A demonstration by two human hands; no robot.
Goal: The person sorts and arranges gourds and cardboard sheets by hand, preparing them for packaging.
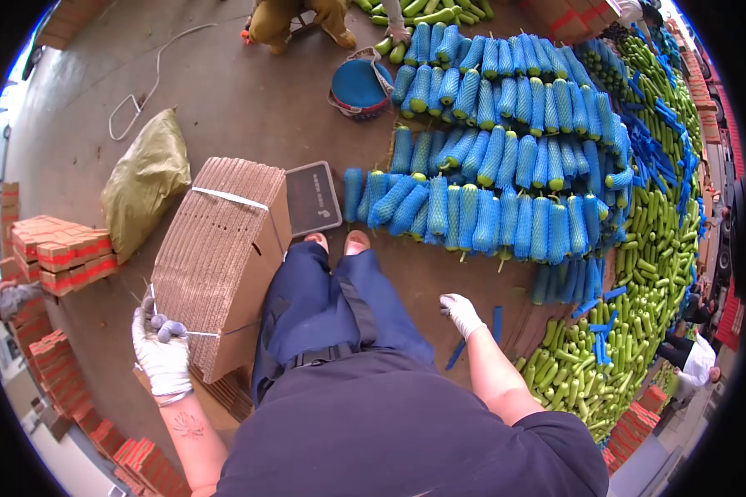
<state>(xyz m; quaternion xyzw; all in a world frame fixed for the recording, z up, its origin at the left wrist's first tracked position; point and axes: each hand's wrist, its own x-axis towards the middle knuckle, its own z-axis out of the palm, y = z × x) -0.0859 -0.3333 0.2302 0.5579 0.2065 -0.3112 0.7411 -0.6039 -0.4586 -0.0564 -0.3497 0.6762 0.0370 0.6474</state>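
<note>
My left hand (pixel 162 346), in a white glove with grey fingertips, is closed on the white strap (pixel 228 199) at the near end of a bundle of flattened cardboard (pixel 215 257). The bundle stands beside my left leg. On the right, my right hand (pixel 462 315), also gloved, hangs above the floor with its fingers curled together; whether anything small is in them is hidden. Rows of green vegetables in blue net sleeves (pixel 472 217) lie ahead of that hand. A dark flat scale (pixel 313 199) is on the floor just beyond the bundle.
A yellow-green sack (pixel 147 178) and stacked red-marked boxes (pixel 62 248) stand at the left. Ahead are a blue round stool (pixel 360 84) and a crouching person (pixel 294 21). Loose green vegetables (pixel 593 381) are heaped at the right, near another person (pixel 698 360).
</note>
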